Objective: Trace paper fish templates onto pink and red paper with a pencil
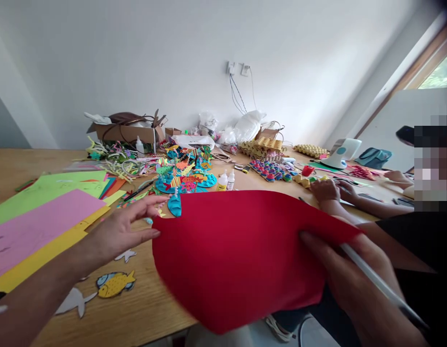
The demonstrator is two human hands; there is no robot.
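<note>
A large sheet of red paper (pixel 237 250) with a notch at its upper left is raised in front of me, over the table's front edge. My right hand (pixel 357 279) grips its right side, thumb on the near face. A pale, slim pen-like stick (pixel 371 274) also rests in that hand. At the sheet's left edge, my left hand (pixel 124 229) has its thumb and fingers apart; whether the thumb touches the paper I cannot tell. Below that hand lie a yellow fish cutout (pixel 116 285) and a white cutout (pixel 75 302).
Coloured paper sheets (pixel 46 221) are piled at left. Behind the red sheet stand blue decorations with paper fish (pixel 189 176) and glue bottles (pixel 226 181). Pipe cleaners (pixel 118 161), a cardboard box (pixel 125 137) and egg trays (pixel 261 147) line the back. Another person's hands (pixel 326 192) work at right.
</note>
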